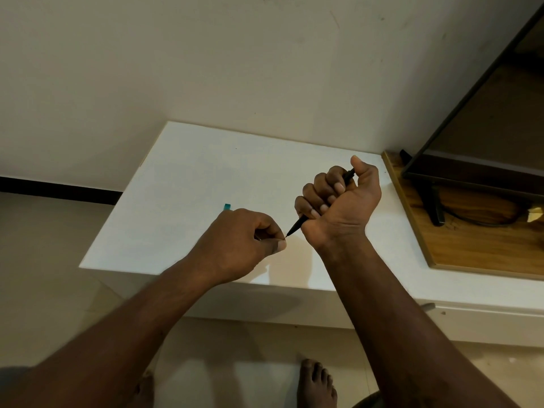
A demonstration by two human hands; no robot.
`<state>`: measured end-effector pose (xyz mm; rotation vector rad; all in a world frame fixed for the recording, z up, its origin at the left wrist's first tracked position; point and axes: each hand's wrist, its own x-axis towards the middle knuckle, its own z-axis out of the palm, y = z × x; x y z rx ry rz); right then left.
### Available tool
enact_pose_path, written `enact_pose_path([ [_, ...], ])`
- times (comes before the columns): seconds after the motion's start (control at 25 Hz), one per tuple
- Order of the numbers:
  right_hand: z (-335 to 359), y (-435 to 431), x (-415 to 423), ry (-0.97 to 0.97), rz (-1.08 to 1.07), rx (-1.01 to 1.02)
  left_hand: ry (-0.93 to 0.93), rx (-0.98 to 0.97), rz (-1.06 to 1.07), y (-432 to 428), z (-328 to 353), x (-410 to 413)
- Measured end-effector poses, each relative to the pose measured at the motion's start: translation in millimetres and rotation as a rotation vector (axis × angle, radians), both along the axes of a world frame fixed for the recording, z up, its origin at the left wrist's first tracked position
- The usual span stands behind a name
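My right hand (338, 198) grips a black mechanical pencil or pen (297, 226) in a fist above the white table (182, 178). My thumb sits on its top end and its thin tip points down-left. My left hand (244, 240) pinches something very thin right at that tip between thumb and forefinger; the thing is too small to identify. A small teal object (227, 206) lies on the table just behind my left hand, partly hidden by it.
A wooden board (471, 248) lies on the table's right end and carries a dark screen (471, 160) on its stand with a black cable. The wall is directly behind. My bare feet (316, 384) stand on the tiled floor below.
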<state>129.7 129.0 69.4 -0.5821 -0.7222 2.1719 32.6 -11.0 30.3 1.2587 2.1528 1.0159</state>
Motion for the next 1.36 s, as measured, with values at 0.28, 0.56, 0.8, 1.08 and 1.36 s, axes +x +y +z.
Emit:
enact_pose_path([
  [0.28,0.7,-0.8,0.2,-0.016,-0.008,-0.007,-0.002,0.0,-0.001,0.2,-1.5,-0.1],
  [0.56,0.0,0.5,1.5,-0.021,-0.008,-0.039,-0.005,-0.07,-0.028,-0.8,-2.3,-8.8],
  [0.8,0.8,1.8,2.1,-0.012,-0.01,-0.043,0.078,-0.11,-0.017,-4.7,-2.7,-15.7],
  [1.08,1.3,2.2,2.1,-0.002,-0.021,-0.038,0.103,-0.138,-0.04,-5.0,-4.0,-12.1],
  [1.36,0.4,2.7,1.9,-0.006,-0.015,-0.036,0.106,-0.155,-0.053,-4.6,-0.8,-10.8],
])
